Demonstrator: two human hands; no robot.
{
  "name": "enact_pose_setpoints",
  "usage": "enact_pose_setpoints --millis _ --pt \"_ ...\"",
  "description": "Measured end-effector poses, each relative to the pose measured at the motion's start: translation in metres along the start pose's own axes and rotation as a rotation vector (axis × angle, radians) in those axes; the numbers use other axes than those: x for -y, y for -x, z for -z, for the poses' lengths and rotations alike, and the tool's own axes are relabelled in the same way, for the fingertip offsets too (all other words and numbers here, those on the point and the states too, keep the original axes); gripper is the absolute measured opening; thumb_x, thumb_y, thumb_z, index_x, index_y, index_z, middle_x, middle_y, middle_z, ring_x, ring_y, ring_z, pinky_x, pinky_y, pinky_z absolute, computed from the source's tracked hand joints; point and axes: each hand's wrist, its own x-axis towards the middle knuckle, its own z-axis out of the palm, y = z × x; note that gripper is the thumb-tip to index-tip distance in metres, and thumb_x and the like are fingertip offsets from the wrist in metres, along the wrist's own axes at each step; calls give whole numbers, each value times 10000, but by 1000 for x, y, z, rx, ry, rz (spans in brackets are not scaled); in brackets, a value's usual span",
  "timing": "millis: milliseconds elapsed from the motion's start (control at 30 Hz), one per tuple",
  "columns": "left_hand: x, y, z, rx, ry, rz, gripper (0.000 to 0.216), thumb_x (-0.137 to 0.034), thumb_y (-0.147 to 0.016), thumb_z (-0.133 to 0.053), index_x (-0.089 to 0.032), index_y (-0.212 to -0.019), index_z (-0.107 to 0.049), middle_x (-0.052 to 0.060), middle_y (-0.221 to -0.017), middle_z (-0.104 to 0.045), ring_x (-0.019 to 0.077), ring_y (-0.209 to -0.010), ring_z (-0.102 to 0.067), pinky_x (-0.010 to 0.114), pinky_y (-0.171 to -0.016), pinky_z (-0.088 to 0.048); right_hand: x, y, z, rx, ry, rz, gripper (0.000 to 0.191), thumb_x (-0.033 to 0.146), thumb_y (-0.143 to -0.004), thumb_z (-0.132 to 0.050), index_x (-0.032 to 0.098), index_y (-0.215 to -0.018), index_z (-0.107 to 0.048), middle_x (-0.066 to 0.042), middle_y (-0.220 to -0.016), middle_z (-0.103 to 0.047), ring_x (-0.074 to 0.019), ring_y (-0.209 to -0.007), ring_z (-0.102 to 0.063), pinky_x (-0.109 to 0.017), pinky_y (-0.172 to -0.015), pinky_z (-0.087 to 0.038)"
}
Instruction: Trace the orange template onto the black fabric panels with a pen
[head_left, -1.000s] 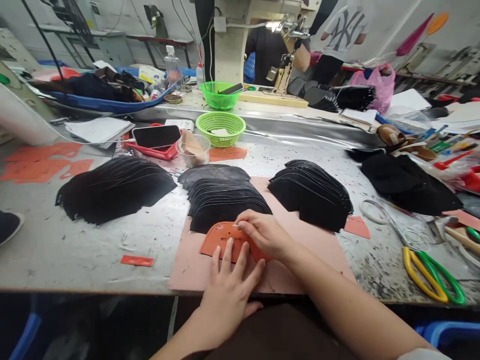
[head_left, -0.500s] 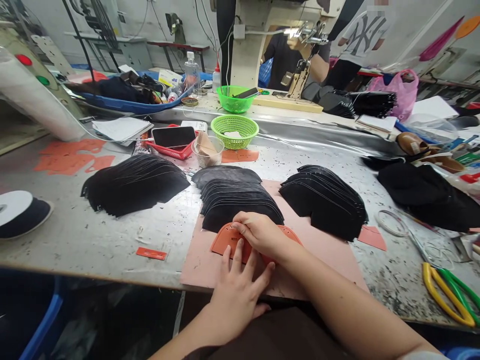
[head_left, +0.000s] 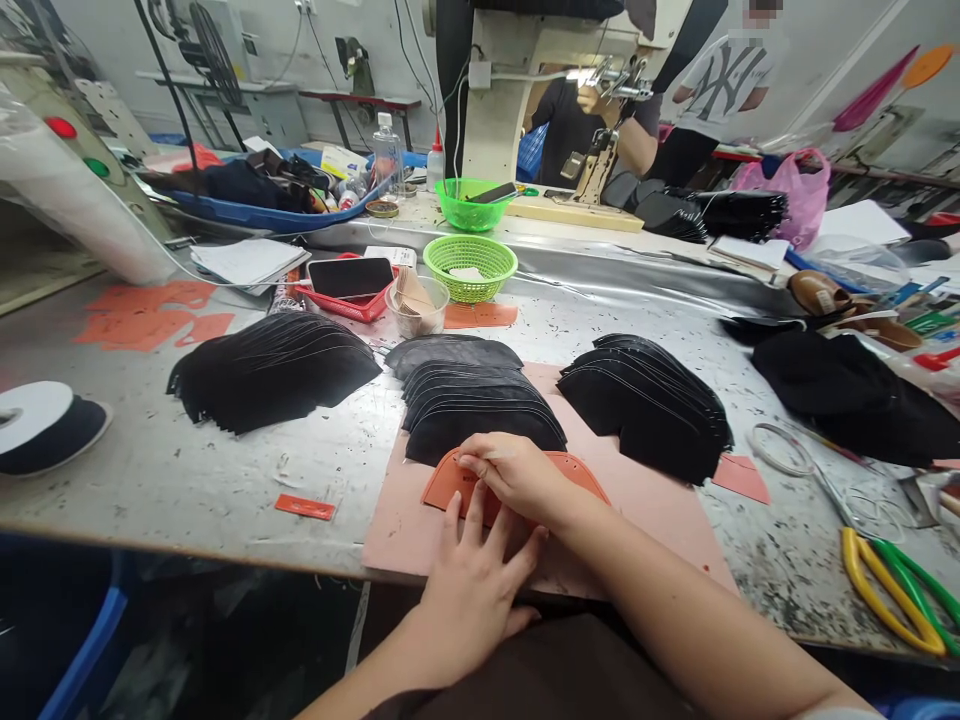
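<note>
An orange curved template (head_left: 444, 484) with small holes along its edge lies on a pink board (head_left: 397, 520). My left hand (head_left: 480, 570) presses on its lower part, fingers spread. Over its upper edge, my right hand (head_left: 517, 478) is closed in a pinch; whatever sits between its fingertips is hidden. Right behind the template, black curved pieces (head_left: 480, 425) lie fanned in overlapping rows. Further black stacks spread out to the left (head_left: 274, 370) and to the right (head_left: 649, 410).
Yellow-and-green-handled scissors (head_left: 892, 590) lie at the right edge. A reel of black tape (head_left: 56, 425) is at left. Behind stand a green basket (head_left: 471, 268), a plastic cup (head_left: 418, 307) and a phone (head_left: 350, 278) on a red tray. Across the table, a person (head_left: 570, 125) sits at a sewing machine.
My right hand has shifted slightly left along the template's upper edge, still pinched. The left hand stays in place. The camera view has moved a little.
</note>
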Motion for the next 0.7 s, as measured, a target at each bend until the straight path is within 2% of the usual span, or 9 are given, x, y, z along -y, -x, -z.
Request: enact_pose_setpoints --millis 100,200,267,333,433,500,533,600,700 --pt "0 1 1 -26 -15 -7 818 -676 -711 -562 -342 -1394 -260 115 -1415 -318 435 -1293 -182 599 -998 -161 -2 9 9 4 35 -56 179 245 -911 -434 194 -878 -602 -34 -805 -656 -157 -749 -591 -255 -682 -432" --pt "1 1 4 -54 -26 -23 798 -669 -721 -557 -332 -1389 -280 121 -1429 -294 428 -1288 -205 594 -992 -181 -15 26 27 -67 94 -145 200 226 -910 -394 206 -924 -593 -42 -838 -648 -173 -780 -588 -286 -703 -433" --pt "2 1 6 -69 -26 -31 766 -661 -723 -560 -331 -1372 -320 122 -1417 -316 420 -1276 -238 587 -987 -197 -28 38 39 -91 173 -181 153 199 -870 -433 201 -865 -586 -51 -851 -624 -182 -792 -569 -298 -702 -428" --pt "3 0 7 -85 -22 -32 742 -648 -716 -580 -339 -1352 -356 114 -1396 -354 407 -1268 -266 573 -986 -210 -39 48 48 -75 216 -226 48 213 -810 -514 197 -797 -557 -42 -829 -591 -170 -723 -541 -290 -651 -420" --pt "4 0 6 -137 -26 -19 755 -613 -691 -633 -339 -1344 -371 109 -1387 -375 388 -1266 -290 546 -1001 -208 -44 61 52 -46 139 -286 95 249 -754 -581 202 -770 -500 1 -745 -558 -142 -612 -491 -270 -591 -400" --pt "4 1 7 -219 -13 -21 772 -627 -693 -622 -320 -1353 -364 115 -1397 -361 367 -1277 -291 515 -1025 -199 -44 70 50 -90 45 -256 95 239 -769 -554 209 -746 -466 15 -699 -539 -138 -600 -478 -258 -576 -394" --pt "5 2 8 -268 1 -24 768 -636 -703 -605 -309 -1355 -364 119 -1404 -348 360 -1287 -281 498 -1035 -199 -45 75 51 -158 2 -229 98 236 -781 -533 212 -731 -451 14 -693 -531 -137 -601 -476 -253 -570 -394" --pt "10 2 14 -344 22 -50 727 -614 -742 -578 -279 -1354 -373 130 -1417 -321 356 -1308 -246 473 -1045 -208 -52 87 56 -383 -53 -193 112 264 -796 -507 218 -721 -437 8 -702 -523 -139 -613 -484 -251 -572 -400" --pt "26 -14 26 -324 -25 -81 664 -510 -788 -582 -212 -1348 -387 141 -1420 -315 361 -1323 -202 492 -1052 -201 -78 111 78 -782 -15 -305 162 366 -771 -528 227 -742 -451 10 -673 -507 -149 -593 -489 -266 -560 -399"
